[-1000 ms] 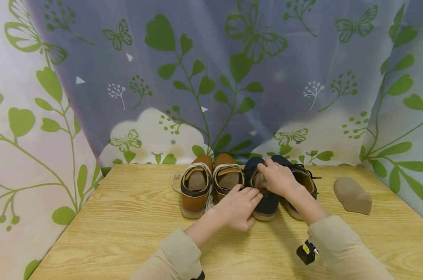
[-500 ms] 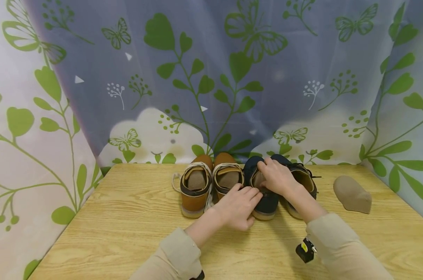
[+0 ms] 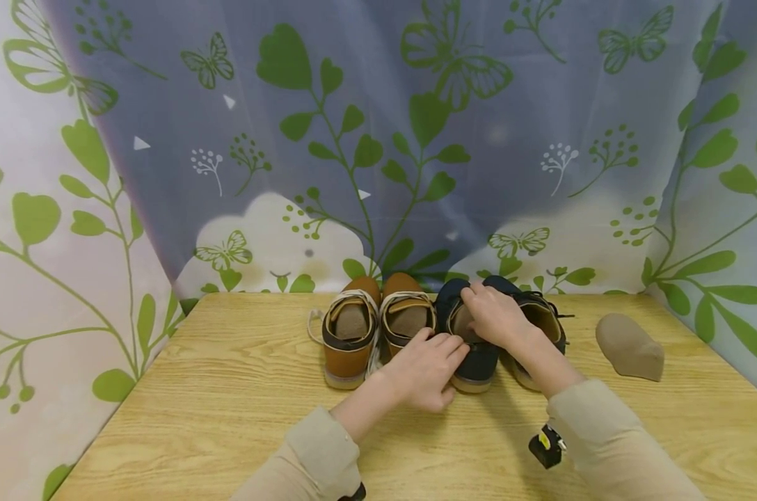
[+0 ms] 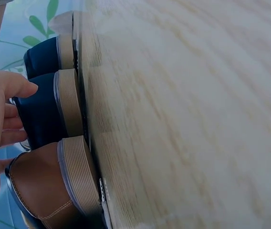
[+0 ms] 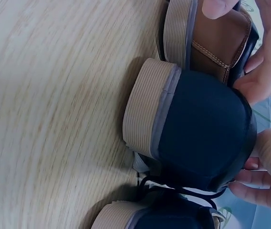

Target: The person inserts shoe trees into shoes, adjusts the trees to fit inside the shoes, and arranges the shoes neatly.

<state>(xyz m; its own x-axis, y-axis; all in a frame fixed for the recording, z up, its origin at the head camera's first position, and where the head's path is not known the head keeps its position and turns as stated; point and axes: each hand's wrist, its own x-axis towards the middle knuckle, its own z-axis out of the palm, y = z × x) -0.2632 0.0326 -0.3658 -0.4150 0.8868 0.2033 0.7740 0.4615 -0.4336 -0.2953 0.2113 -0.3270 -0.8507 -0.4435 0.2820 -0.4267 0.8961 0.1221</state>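
The left navy shoe (image 3: pixel 476 369) stands heel toward me, between both hands. My left hand (image 3: pixel 425 372) holds its heel; in the left wrist view the thumb lies at the back of the heel, with fingers (image 4: pixel 12 125) at the far side of the rim. My right hand (image 3: pixel 497 316) grips the right side of the same shoe's opening, fingertips partly hidden inside; in the right wrist view its fingers (image 5: pixel 255 183) curl at the collar. A beige surface (image 3: pixel 460 322) shows inside this shoe. The other navy shoe (image 3: pixel 544 320) is partly behind my right wrist.
Two brown shoes (image 3: pixel 345 362) with white laces stand just left of the navy pair. A beige molded shoe insert (image 3: pixel 629 346) lies at right on the wooden table (image 3: pixel 228 417). A leaf-patterned curtain (image 3: pixel 328 139) hangs behind the shoes.
Both hands stay at the left navy shoe with almost no movement. The view shifts very slightly.
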